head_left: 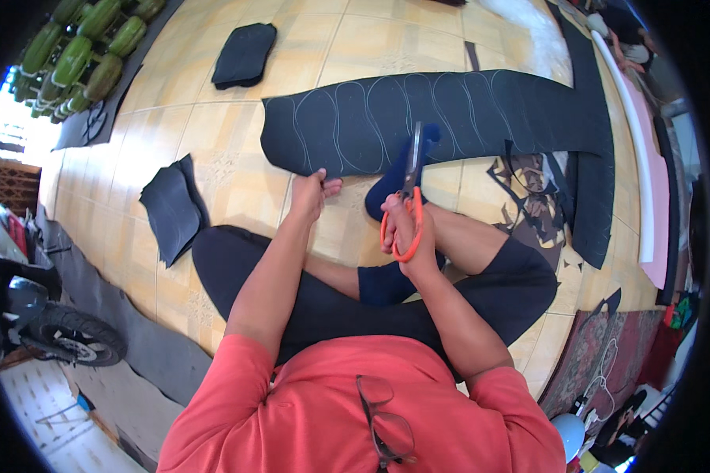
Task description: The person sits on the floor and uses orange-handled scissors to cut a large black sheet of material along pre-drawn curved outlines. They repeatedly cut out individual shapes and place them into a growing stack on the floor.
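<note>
A long black sheet [481, 110], marked with a row of pale curved outlines, lies across the floor ahead of me. At its near edge, toward the left end, my left hand [311, 194] pinches the material, thumb on top. My right hand [406, 229] is wrapped round the orange handles of a pair of scissors [412, 177]. The blades look closed and point away from me, above my dark blue sock and overlapping the sheet in view. Whether they touch the sheet I cannot tell.
Stacks of cut black pieces lie at left [172, 209] and far left [244, 55]. Black offcuts [532, 197] are heaped beside my right knee. A motorcycle wheel [75, 335] stands at lower left, near a grey sheet [158, 347]. White and pink rolls [647, 173] line the right.
</note>
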Motion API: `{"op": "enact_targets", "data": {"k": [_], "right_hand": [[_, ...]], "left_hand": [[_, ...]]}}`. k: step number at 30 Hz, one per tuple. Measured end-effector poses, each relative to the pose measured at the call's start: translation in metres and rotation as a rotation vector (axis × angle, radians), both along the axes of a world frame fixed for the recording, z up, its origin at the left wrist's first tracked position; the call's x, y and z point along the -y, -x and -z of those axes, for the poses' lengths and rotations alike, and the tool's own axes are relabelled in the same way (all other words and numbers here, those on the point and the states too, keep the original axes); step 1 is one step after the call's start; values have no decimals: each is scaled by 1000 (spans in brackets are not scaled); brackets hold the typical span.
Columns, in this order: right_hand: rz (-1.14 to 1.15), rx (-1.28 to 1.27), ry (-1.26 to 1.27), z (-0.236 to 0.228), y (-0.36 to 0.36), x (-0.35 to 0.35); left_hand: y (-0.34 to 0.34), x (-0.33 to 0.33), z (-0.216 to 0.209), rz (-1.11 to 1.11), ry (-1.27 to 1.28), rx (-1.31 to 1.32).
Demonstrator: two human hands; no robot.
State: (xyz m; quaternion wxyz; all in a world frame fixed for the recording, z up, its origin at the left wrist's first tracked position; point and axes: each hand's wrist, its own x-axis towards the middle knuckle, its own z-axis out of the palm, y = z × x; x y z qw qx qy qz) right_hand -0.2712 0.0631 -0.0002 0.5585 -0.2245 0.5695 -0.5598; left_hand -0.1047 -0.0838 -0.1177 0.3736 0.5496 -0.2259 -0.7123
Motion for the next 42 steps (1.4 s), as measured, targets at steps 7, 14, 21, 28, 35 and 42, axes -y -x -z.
{"op": "enact_targets", "data": {"k": [7,14,21,28,35,42], "right_hand": [[-304,238,-222,-10,-66,-21],[-557,223,-455,10,-89,-13],[-697,109,-492,21,-73,9],[-618,80,-410,32,-93,25],[-558,97,-358,49,-103,32],[-528,-36,-367,31,-98,31]], "left_hand": [[-85,-3,-34,21,81,225],[-98,6,-8,-165,-145,53],[-86,-7,-48,-208,-32,28],[-83,-24,-67,-172,19,62],[-85,-24,-62,-137,-11,24],[-87,-24,-59,-146,-26,14]]}}
